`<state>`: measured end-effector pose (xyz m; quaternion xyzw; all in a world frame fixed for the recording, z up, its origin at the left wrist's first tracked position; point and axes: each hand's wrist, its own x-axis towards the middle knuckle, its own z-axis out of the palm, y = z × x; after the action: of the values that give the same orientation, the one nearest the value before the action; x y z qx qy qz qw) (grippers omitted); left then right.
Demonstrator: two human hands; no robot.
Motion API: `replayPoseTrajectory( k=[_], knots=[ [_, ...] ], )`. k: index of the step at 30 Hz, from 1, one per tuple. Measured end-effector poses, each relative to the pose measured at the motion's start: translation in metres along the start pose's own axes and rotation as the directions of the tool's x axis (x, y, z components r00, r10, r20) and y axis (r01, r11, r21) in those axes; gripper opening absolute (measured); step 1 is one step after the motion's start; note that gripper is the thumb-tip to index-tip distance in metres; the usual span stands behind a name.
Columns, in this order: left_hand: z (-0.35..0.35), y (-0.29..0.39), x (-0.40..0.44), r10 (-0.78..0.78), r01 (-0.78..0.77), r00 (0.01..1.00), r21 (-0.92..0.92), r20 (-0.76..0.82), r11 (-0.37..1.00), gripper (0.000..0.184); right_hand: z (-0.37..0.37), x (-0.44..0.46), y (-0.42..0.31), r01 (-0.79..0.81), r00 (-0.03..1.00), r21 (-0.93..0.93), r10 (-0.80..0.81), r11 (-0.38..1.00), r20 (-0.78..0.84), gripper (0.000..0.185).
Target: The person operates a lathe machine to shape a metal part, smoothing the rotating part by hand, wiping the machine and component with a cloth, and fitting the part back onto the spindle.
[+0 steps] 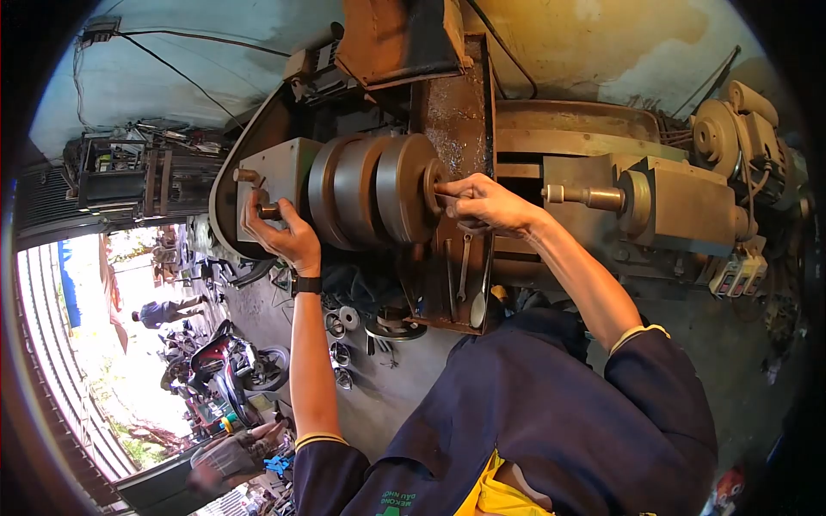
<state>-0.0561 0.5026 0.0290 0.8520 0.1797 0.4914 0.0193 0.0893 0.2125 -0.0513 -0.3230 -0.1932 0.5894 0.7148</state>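
A lathe with a stepped, drum-like metal spindle assembly (346, 191) lies in front of me. My left hand (291, 242), with a dark watch on its wrist, is at the headstock's left end. Its thumb and fingers close round a short metal knob (269, 211), below a second knob (247, 175). My right hand (483, 205) is at the small hub on the drum's right face (413, 187). Its index finger reaches to the hub's centre while the other fingers are curled. Whatever lies under that fingertip is hidden.
To the right stands the tailstock (684, 211) with its pointed-out spindle (585, 197). A wrench (465, 267) lies in the chip-strewn metal tray (456, 103). Below left are a motorbike (228, 365), loose parts on the floor, and a person (168, 311) outside.
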Motion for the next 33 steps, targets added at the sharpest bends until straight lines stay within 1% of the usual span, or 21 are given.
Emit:
replayPoseTrajectory(
  k=[2, 6, 8, 9, 11, 12, 14, 15, 17, 21, 23, 24, 26, 30, 33],
  knots=[
    [0.0000, 0.0002, 0.0008, 0.001, -0.001, 1.000, 0.000, 0.000, 1.000, 0.043, -0.0001, -0.0011, 0.0008, 0.007, 1.000, -0.016, -0.008, 1.000, -0.012, 0.032],
    [-0.0003, 0.0022, 0.0015, 0.007, -0.007, 1.000, -0.001, 0.002, 1.000, 0.043, -0.0004, -0.0013, -0.0046, -0.019, 1.000, 0.000, 0.019, 1.000, 0.013, 0.032],
    [-0.0006, 0.0041, 0.0011, -0.035, 0.035, 0.999, -0.031, 0.005, 0.999, 0.043, -0.0017, 0.0032, -0.0037, -0.031, 0.998, -0.056, 0.034, 0.998, 0.052, 0.040],
    [-0.0010, 0.0029, 0.0011, -0.033, 0.033, 0.999, -0.031, 0.006, 0.999, 0.043, -0.0002, 0.0012, -0.0028, -0.030, 0.998, -0.053, 0.033, 0.998, 0.051, 0.040],
    [0.0001, 0.0015, 0.0014, 0.004, -0.004, 1.000, -0.005, 0.000, 1.000, 0.042, 0.0024, -0.0043, -0.0034, 0.016, 1.000, 0.017, -0.016, 1.000, -0.016, 0.032],
    [0.0002, 0.0018, 0.0012, 0.003, -0.003, 1.000, -0.005, 0.000, 1.000, 0.042, 0.0021, -0.0031, -0.0038, 0.015, 1.000, 0.017, -0.015, 1.000, -0.016, 0.032],
    [-0.0001, 0.0030, 0.0005, -0.030, 0.031, 1.000, -0.027, 0.003, 0.999, 0.042, 0.0011, 0.0005, -0.0032, 0.000, 1.000, -0.015, 0.001, 1.000, 0.010, 0.039],
    [-0.0004, 0.0035, -0.0002, -0.031, 0.031, 1.000, -0.026, 0.004, 0.999, 0.042, 0.0001, 0.0001, -0.0010, -0.002, 1.000, -0.014, 0.002, 1.000, 0.010, 0.039],
    [-0.0002, 0.0034, 0.0009, -0.024, 0.024, 1.000, -0.028, 0.003, 0.999, 0.042, -0.0013, -0.0006, 0.0013, -0.001, 1.000, -0.024, 0.001, 1.000, -0.009, 0.045],
    [0.0002, 0.0024, 0.0012, -0.013, 0.013, 1.000, -0.029, 0.002, 0.999, 0.042, 0.0008, -0.0027, -0.0033, -0.008, 1.000, 0.010, 0.008, 1.000, -0.014, 0.044],
    [-0.0004, 0.0034, 0.0010, -0.033, 0.033, 0.999, -0.043, 0.014, 0.999, 0.042, -0.0010, 0.0018, -0.0016, -0.013, 0.999, -0.023, 0.014, 1.000, 0.037, 0.046],
    [-0.0011, 0.0030, 0.0010, -0.033, 0.033, 0.999, -0.042, 0.014, 0.999, 0.042, -0.0008, 0.0002, -0.0012, -0.013, 0.999, -0.022, 0.014, 1.000, 0.038, 0.046],
    [-0.0011, 0.0022, 0.0023, 0.019, -0.020, 1.000, 0.007, 0.021, 1.000, 0.042, -0.0006, -0.0045, -0.0028, -0.011, 1.000, 0.004, 0.011, 1.000, -0.005, 0.046],
    [0.0000, 0.0045, 0.0014, -0.022, 0.022, 1.000, -0.043, 0.001, 0.999, 0.042, 0.0049, -0.0038, -0.0077, -0.009, 1.000, -0.007, 0.009, 1.000, -0.030, 0.046],
    [-0.0004, 0.0038, 0.0021, -0.025, 0.026, 1.000, -0.045, 0.009, 0.999, 0.042, 0.0032, -0.0037, -0.0062, 0.004, 1.000, -0.039, -0.004, 0.999, -0.001, 0.046]
  ],
)
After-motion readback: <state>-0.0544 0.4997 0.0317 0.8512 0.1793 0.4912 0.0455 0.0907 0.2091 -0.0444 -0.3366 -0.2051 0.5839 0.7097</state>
